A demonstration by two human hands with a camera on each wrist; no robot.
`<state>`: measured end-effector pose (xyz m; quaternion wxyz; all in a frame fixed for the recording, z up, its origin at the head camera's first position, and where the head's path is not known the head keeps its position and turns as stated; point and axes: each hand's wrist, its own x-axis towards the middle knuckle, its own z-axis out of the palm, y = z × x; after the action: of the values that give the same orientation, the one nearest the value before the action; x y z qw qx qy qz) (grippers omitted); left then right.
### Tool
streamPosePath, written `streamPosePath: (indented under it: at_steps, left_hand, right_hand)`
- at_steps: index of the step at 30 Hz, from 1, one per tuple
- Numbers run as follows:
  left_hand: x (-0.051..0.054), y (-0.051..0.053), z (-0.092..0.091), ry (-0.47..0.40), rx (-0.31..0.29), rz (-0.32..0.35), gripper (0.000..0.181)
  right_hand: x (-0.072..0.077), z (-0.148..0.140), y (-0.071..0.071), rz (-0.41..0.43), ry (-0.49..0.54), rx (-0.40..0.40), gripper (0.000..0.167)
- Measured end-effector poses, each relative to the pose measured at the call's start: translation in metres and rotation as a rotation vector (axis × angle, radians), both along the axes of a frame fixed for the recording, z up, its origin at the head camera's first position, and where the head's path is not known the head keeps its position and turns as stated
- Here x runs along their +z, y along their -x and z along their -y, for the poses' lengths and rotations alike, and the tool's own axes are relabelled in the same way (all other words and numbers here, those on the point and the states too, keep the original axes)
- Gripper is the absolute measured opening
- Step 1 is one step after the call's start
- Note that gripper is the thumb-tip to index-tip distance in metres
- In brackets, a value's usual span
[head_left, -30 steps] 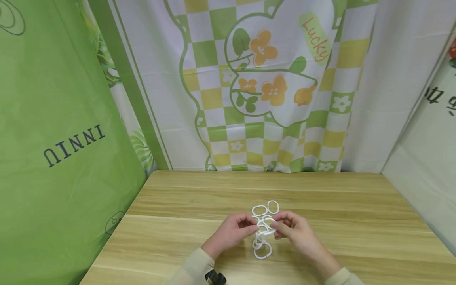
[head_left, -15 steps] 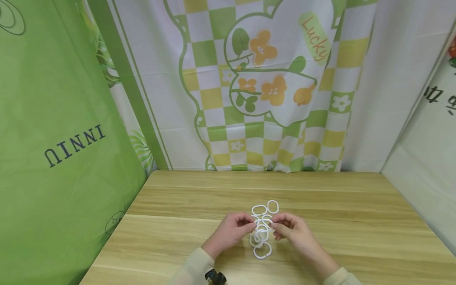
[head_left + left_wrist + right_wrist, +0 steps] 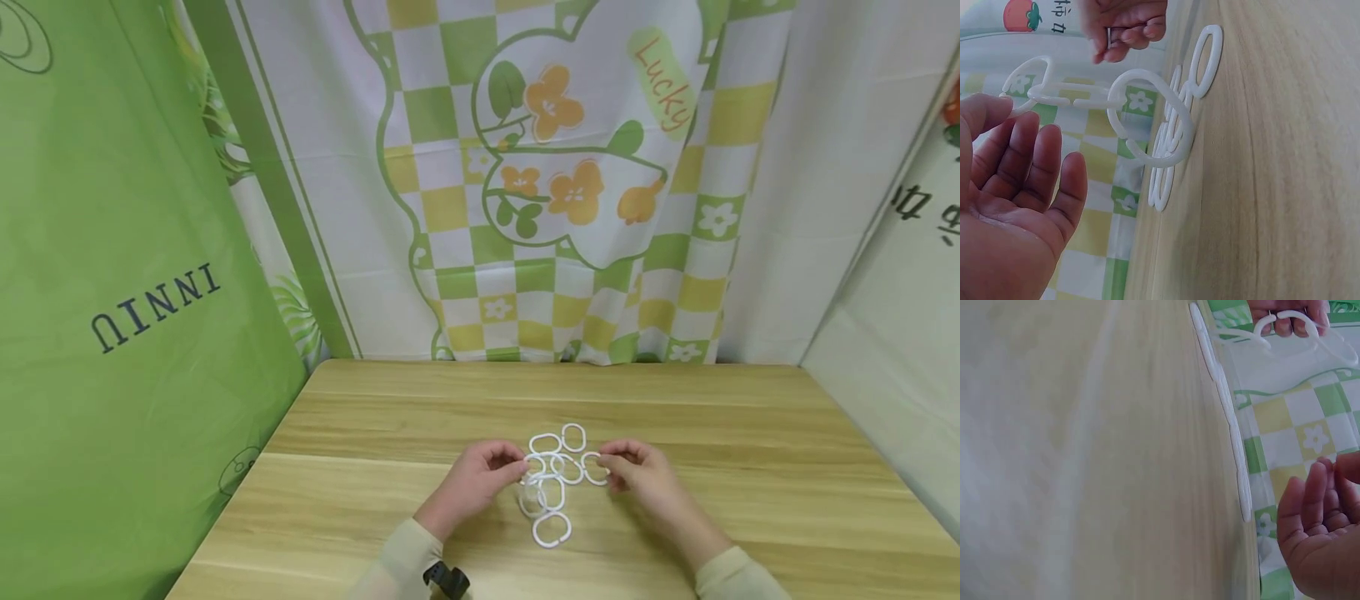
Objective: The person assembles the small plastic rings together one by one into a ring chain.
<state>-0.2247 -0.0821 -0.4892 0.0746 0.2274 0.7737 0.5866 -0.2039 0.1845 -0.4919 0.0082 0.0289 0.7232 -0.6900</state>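
My left hand [image 3: 476, 485] pinches an oval white plastic C-ring [image 3: 1043, 60] between thumb and fingertip. From it hangs a short chain of linked rings, the lowest a ring [image 3: 1188, 125] with its gap showing. Off to the right, my right hand [image 3: 651, 487] pinches a single white ring [image 3: 583, 468] by its side. In the left wrist view that ring shows nearly edge-on between the fingers; in the right wrist view it cannot be made out. Several more white rings lie flat on the table, one ring [image 3: 551, 546] nearest me and another ring [image 3: 573, 425] farthest away.
The wood-grain table [image 3: 390, 408] reaches back to a patterned curtain [image 3: 525, 250]. A green cloth [image 3: 150, 400] hangs at the left and a pale cloth [image 3: 892, 333] at the right. A black watch [image 3: 447, 579] sits on my left wrist.
My hands, close together over the rings before, have drawn apart. The right hand has moved right with one ring; the left has shifted slightly left with the hanging chain.
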Motion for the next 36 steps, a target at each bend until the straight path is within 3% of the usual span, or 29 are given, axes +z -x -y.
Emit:
streamPosePath:
  at_steps: [5, 12, 16, 21, 31, 36]
  left_hand:
    - [-0.001, 0.000, 0.001, 0.030, 0.014, -0.019, 0.007]
    - [-0.001, 0.000, 0.001, 0.022, -0.018, -0.050, 0.006]
    - [-0.002, 0.000, 0.002, 0.006, -0.027, -0.037, 0.007]
    - [0.000, 0.000, 0.002, -0.004, -0.026, -0.024, 0.008]
    - [0.001, 0.000, 0.001, -0.002, -0.061, -0.055, 0.009]
    - [0.003, -0.001, 0.000, -0.002, -0.063, -0.054, 0.008]
  right_hand:
    - [-0.001, -0.005, 0.004, 0.040, -0.068, 0.035, 0.022]
    - [-0.006, -0.012, 0.011, 0.061, -0.215, 0.086, 0.021]
    - [-0.005, -0.014, 0.017, 0.039, -0.313, 0.119, 0.022]
    - [-0.004, -0.012, 0.024, 0.011, -0.362, 0.146, 0.024]
    - [-0.007, -0.012, 0.043, -0.062, -0.497, 0.196, 0.023]
    - [-0.011, -0.013, 0.049, -0.075, -0.508, 0.233, 0.023]
